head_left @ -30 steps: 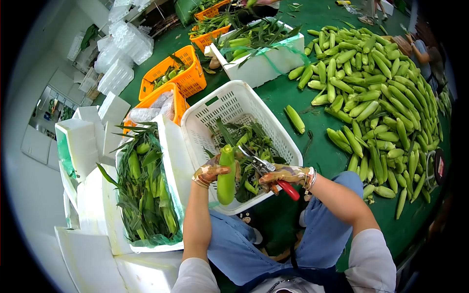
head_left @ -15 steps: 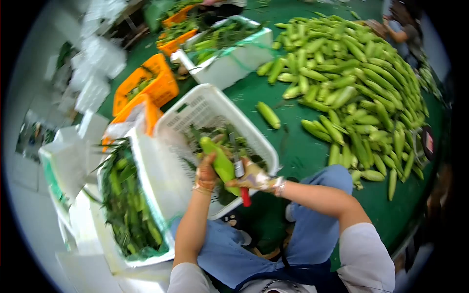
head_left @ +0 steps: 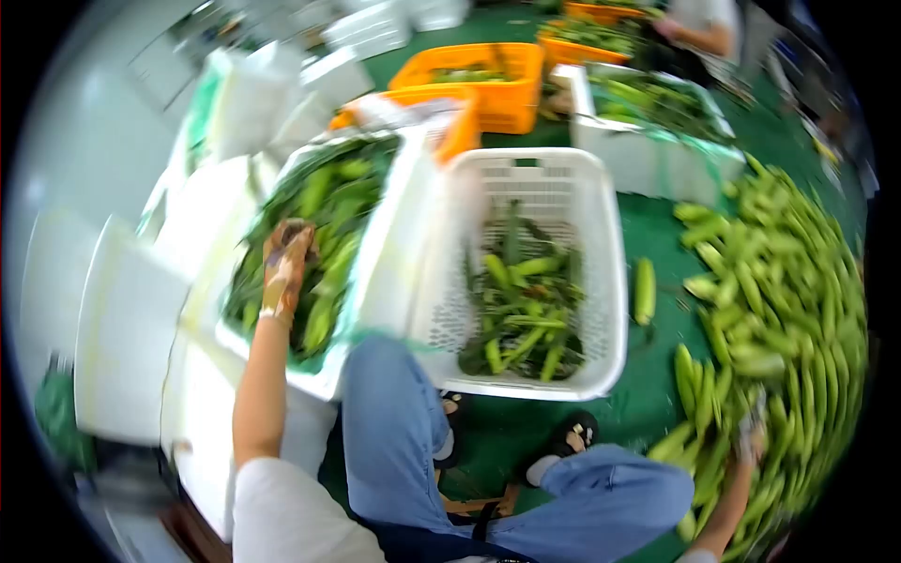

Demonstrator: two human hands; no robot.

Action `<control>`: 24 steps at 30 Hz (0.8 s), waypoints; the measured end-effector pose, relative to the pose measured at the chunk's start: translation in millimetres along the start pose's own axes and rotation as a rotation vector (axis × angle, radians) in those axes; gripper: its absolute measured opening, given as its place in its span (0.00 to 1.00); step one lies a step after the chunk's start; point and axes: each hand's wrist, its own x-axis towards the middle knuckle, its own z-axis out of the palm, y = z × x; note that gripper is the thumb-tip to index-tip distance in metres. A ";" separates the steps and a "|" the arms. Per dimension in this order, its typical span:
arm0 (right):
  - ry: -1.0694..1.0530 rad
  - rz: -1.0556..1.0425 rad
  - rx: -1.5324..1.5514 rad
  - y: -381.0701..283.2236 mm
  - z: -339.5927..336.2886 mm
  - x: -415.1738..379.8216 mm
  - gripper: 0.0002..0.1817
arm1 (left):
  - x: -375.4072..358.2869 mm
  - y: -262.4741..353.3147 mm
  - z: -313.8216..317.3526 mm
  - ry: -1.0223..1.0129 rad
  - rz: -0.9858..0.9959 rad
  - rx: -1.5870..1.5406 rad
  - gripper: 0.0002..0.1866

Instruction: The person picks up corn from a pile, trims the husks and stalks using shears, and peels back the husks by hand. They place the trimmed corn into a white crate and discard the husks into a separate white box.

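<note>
My left hand [head_left: 289,265], in a stained glove, is down in a white foam box [head_left: 380,253] of leafy green corn ears [head_left: 330,272]. Its fingers are curled in over the ears, and what they close on is hidden. Far to the right, my gloved right hand [head_left: 751,439] is low over a big heap of trimmed corn ears [head_left: 779,328]. That hand is small and smeared, so I cannot tell whether it holds anything. Between my hands stands a white plastic basket [head_left: 615,272] with husk leaves and cut stalk ends [head_left: 526,314] inside.
A single corn ear [head_left: 644,291] lies on the green floor [head_left: 648,220] beside the basket. Behind are orange crates [head_left: 511,98] and another foam box [head_left: 648,164] of corn. White foam boxes [head_left: 131,328] stand at left. A person [head_left: 709,38] works at the back.
My hands have parted from above the basket, where they held a corn ear and a red-handled knife. The left went to the foam box, the right to the heap. The view has turned left.
</note>
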 end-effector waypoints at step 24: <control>-0.215 -0.737 0.754 -476.2 -71.3 -265.1 0.35 | 1.7 -39.0 -36.0 -0.058 0.544 0.827 0.27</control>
